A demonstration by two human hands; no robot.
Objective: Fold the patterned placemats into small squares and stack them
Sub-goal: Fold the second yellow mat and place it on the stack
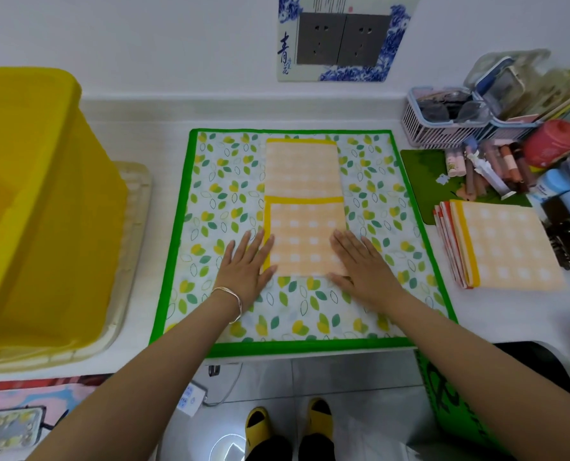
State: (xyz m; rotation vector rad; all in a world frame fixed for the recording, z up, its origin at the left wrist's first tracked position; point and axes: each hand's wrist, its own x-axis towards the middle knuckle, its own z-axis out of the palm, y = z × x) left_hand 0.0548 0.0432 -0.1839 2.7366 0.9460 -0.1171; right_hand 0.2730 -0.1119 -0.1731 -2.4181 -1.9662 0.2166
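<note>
An orange checked placemat (305, 191) with a yellow border lies as a long strip on a leaf-patterned mat (227, 201) with a green edge. Its near half is folded over, showing brighter white checks. My left hand (248, 264) lies flat with straight fingers on the strip's near left corner. My right hand (360, 261) presses flat on its near right corner. A stack of folded placemats (499, 244), orange checked on top and red-striped ones beneath, sits on the counter to the right.
A large yellow bin (34, 201) on a cream tray (134, 261) fills the left. At the back right stand a white basket (443, 121), a red jar (553, 141) and tubes on a dark green pad (423, 168). The wall with sockets (340, 38) is behind.
</note>
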